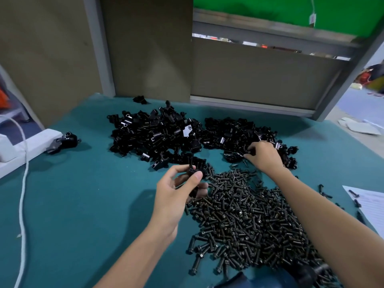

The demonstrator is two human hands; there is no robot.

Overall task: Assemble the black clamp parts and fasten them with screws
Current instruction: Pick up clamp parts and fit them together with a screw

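Observation:
My left hand is raised over the green mat and pinches a small black clamp part between thumb and fingers. My right hand reaches into the right heap of black clamp parts, its fingers curled round one piece there. A second heap of black clamp parts lies to the left of it. A wide pile of dark screws spreads under my right forearm.
An assembled black clamp lies at the left beside a white block and a white cord. A paper sheet sits at the right edge. Brown panels wall off the back of the green mat.

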